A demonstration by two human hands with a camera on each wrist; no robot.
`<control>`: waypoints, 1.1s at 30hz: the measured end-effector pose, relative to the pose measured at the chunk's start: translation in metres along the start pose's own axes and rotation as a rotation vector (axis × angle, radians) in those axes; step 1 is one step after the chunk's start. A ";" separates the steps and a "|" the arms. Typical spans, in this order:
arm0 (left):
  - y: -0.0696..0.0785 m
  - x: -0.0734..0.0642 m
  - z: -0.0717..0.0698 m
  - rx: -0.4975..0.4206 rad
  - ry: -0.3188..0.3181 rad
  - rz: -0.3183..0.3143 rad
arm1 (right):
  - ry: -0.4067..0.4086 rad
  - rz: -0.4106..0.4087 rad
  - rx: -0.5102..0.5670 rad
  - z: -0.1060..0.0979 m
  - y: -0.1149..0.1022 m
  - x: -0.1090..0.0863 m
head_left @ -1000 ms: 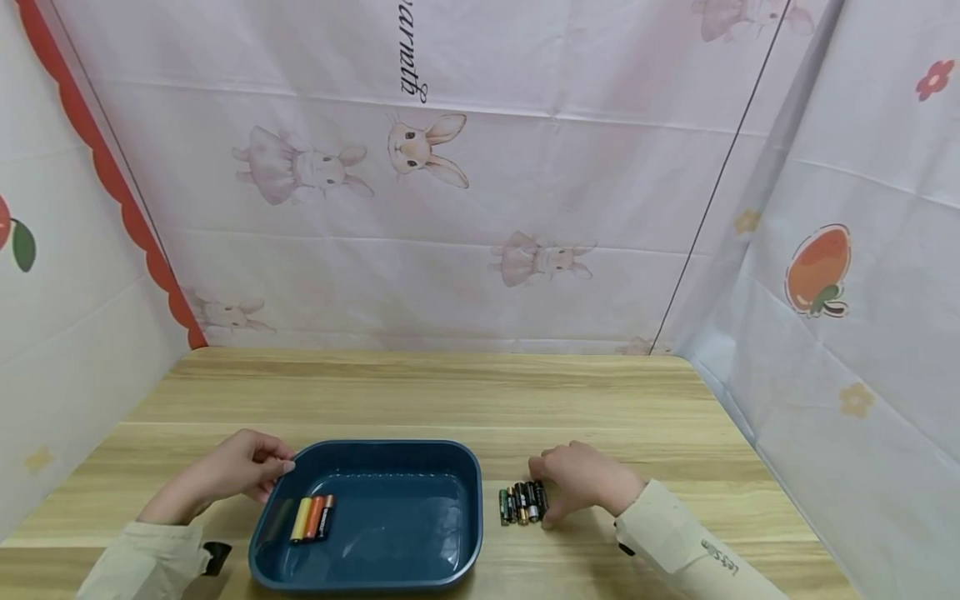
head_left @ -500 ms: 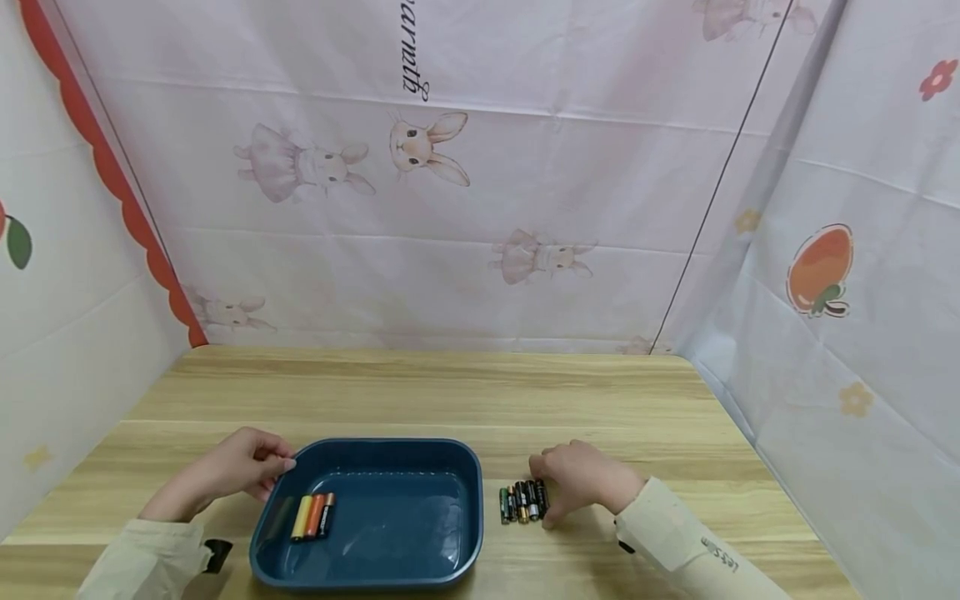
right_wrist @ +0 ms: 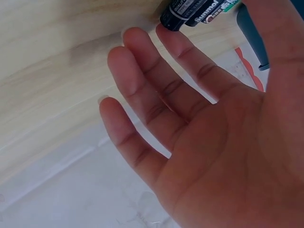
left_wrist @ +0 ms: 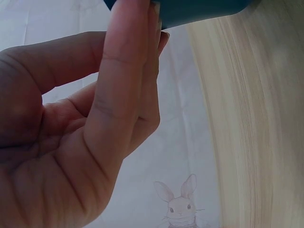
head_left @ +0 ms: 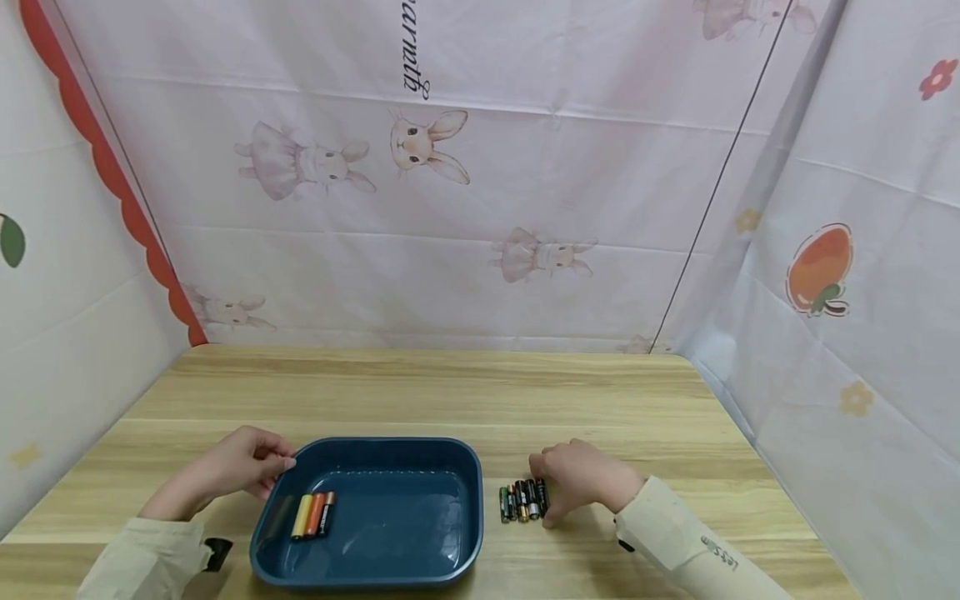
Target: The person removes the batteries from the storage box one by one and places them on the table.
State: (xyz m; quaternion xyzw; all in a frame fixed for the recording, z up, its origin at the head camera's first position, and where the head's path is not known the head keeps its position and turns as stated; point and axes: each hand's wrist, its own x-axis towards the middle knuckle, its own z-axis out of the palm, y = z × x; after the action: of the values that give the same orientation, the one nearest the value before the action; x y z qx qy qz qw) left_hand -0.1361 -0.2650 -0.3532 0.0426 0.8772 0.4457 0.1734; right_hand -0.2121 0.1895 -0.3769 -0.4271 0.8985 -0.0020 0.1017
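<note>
A dark blue tray (head_left: 390, 533) stands on the table. Its far left rim is pinched between the thumb and fingers of my left hand (head_left: 240, 465). Three batteries (head_left: 312, 517), yellow, orange and black with a copper end, lie side by side inside it at the left. Right of the tray, several slimmer batteries (head_left: 522, 502) lie in a row, mostly black, the leftmost green. My right hand (head_left: 585, 479) pinches the row's rightmost black battery (head_left: 542, 498) by its ends. In the right wrist view, the index fingertip touches a black battery (right_wrist: 176, 16); the thumb's tip is out of frame.
The wooden table (head_left: 420, 383) reaches back to a pale cloth wall (head_left: 480, 200) printed with rabbits. More cloth hangs at both sides, with a red scalloped strip (head_left: 135, 221) at the left.
Both hands, the tray and the batteries stay where they were. Only the head view has shifted very slightly.
</note>
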 end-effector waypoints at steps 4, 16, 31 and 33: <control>0.000 0.000 0.000 0.001 0.004 -0.014 | -0.008 0.030 0.010 -0.004 -0.002 0.001; 0.000 0.000 0.002 0.001 0.017 -0.025 | 0.115 -0.029 -0.022 -0.046 -0.022 0.014; 0.001 -0.001 0.002 0.018 0.031 -0.031 | 0.209 -0.180 -0.101 -0.082 -0.069 0.055; 0.001 -0.001 0.002 0.019 0.031 -0.031 | 0.213 -0.192 -0.110 -0.086 -0.075 0.059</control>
State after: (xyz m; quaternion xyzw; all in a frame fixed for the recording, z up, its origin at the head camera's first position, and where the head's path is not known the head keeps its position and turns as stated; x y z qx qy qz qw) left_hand -0.1347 -0.2630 -0.3530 0.0236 0.8846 0.4351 0.1661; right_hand -0.2070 0.0896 -0.2968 -0.5133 0.8580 -0.0076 -0.0185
